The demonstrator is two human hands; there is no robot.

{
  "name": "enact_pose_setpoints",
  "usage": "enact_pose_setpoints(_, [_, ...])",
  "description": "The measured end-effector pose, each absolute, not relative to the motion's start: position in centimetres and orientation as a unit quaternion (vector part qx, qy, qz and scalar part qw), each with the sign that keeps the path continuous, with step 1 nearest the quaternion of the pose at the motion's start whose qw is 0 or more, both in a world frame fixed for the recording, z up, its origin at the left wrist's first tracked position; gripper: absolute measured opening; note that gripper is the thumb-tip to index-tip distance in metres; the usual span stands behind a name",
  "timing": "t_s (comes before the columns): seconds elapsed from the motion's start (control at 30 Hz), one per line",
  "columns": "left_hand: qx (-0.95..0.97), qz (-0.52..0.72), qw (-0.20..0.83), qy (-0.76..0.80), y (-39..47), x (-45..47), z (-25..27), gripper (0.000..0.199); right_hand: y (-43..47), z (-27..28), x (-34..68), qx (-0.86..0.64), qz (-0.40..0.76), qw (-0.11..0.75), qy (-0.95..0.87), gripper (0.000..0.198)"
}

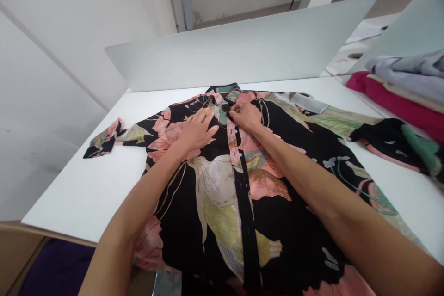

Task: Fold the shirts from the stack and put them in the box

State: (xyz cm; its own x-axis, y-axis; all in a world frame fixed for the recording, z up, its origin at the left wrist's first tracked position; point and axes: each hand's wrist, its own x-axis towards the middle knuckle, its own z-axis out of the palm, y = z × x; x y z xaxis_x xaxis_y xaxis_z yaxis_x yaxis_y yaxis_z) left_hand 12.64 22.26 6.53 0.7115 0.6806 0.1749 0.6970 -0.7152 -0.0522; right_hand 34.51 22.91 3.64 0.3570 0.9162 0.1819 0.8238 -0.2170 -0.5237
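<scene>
At the centre of the frame, the left hand [198,128] lies flat, fingers spread, on a floral shirt [217,189]; just beside it, the right hand [247,115] pinches the shirt's front edge below the collar [225,88]. The shirt covers the white table [72,189] from centre to bottom, 2 sleeves [137,135] stretching left and right. Folded fabrics [398,101] lie at the right edge.
</scene>
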Motion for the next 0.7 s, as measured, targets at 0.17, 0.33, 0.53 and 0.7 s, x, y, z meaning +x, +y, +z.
enact_pose_setpoints(0.17, [-0.942,-0.058,0.01,-0.331,20.8,16.0,5.5,0.066,23.2,3.4,35.1,-0.762,0.096,0.327,-0.55,0.027])
enact_pose_setpoints(0.33, [-0.936,-0.019,-0.029,-0.35,20.6,16.2,5.5,0.062,23.3,3.6,35.1,-0.76,0.117,0.341,-0.541,0.027])
enact_pose_setpoints(0.53, [-0.92,-0.077,0.016,-0.384,22.8,17.7,6.4,0.062,23.1,4.4,35.0,-0.761,0.122,0.329,-0.546,0.03])
enact_pose_setpoints(0.7, [-0.897,-0.029,0.016,-0.441,24.4,19.2,5.1,0.068,23.2,5.0,35.1,-0.758,0.14,0.32,-0.551,0.03])
